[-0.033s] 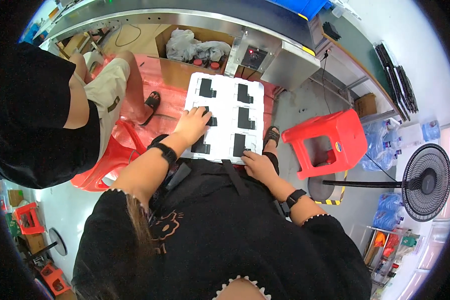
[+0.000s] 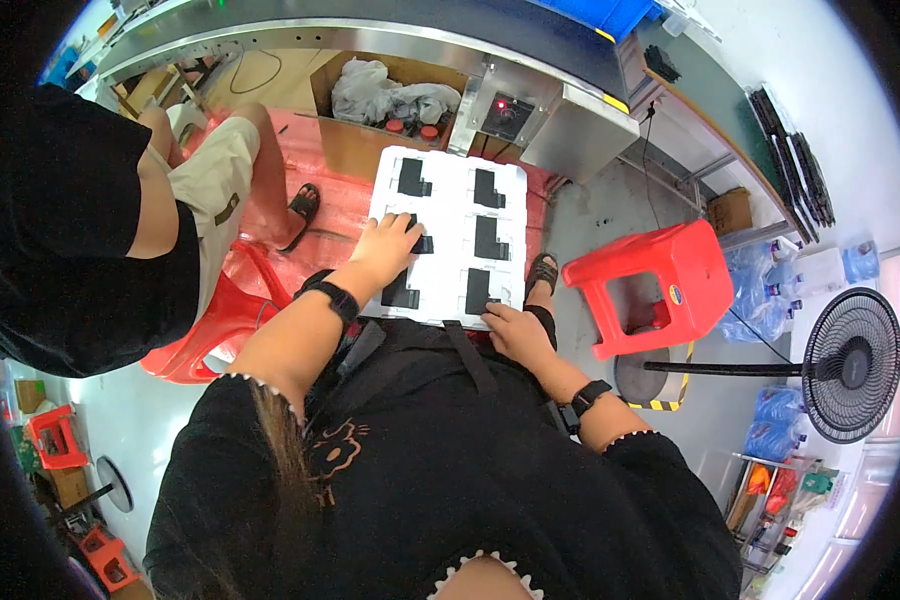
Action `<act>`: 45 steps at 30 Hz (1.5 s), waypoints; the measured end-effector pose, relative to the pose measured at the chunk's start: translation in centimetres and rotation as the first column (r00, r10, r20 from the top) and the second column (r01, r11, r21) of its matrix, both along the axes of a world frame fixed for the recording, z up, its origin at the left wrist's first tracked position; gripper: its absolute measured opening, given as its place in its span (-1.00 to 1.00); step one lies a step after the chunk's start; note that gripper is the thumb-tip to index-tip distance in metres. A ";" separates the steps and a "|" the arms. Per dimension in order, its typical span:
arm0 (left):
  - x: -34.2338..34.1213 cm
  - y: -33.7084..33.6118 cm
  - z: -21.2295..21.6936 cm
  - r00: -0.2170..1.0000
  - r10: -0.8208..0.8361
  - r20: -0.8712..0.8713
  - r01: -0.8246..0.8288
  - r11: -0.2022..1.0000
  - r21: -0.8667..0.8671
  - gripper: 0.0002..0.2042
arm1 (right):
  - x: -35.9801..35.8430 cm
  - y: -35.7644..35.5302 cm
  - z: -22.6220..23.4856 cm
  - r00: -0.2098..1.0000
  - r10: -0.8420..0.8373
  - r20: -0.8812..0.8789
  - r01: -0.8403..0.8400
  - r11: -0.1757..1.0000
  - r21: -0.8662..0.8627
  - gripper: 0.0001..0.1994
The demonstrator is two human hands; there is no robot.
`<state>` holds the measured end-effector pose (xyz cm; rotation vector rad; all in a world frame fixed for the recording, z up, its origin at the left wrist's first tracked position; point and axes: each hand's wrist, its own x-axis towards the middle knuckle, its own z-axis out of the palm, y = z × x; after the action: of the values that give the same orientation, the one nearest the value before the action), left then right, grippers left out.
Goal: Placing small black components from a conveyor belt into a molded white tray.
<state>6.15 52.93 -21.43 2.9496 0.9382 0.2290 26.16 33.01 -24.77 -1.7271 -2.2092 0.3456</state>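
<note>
Across my lap lies a white moulded tray (image 2: 447, 225) with two columns of recesses. Flat black pieces sit in them, each with a small side tab, such as the upper left piece (image 2: 411, 177) and the middle right piece (image 2: 489, 238). My left hand (image 2: 385, 248) rests palm down over the middle left piece (image 2: 425, 244), fingers stretched out and covering most of it. At the near right corner, my right hand (image 2: 518, 330) lays its fingertips on the tab end of the lower right piece (image 2: 478, 290). My left wrist partly overlaps the lower left piece (image 2: 402, 292).
A person in black (image 2: 90, 230) sits close on my left. A metal-edged bench (image 2: 370, 45) crosses ahead, above a cardboard box (image 2: 355, 150) holding plastic bags. To my right stand a red stool (image 2: 660, 275) and a black fan (image 2: 852, 365).
</note>
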 end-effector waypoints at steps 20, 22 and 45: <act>-3.4 -2.6 0.0 0.987 -0.097 -0.129 0.078 0.986 -0.146 -0.45 | 0.4 0.5 0.8 0.988 -0.038 -0.149 0.047 0.997 0.058 -0.68; -5.1 -3.5 0.0 0.987 -0.083 -0.135 0.059 0.983 -0.175 -0.41 | 0.6 2.0 2.6 0.996 -0.067 -0.062 0.077 0.984 0.160 -0.69; -8.2 -3.8 -0.4 0.949 -0.266 -0.170 0.255 0.963 -0.083 -0.62 | 0.4 2.7 5.1 0.981 0.016 0.192 0.050 0.940 -0.338 -0.60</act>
<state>-2.10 49.10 -21.88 3.0325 0.5451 -0.0755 26.55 35.67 -19.62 -2.0327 -2.3791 0.6146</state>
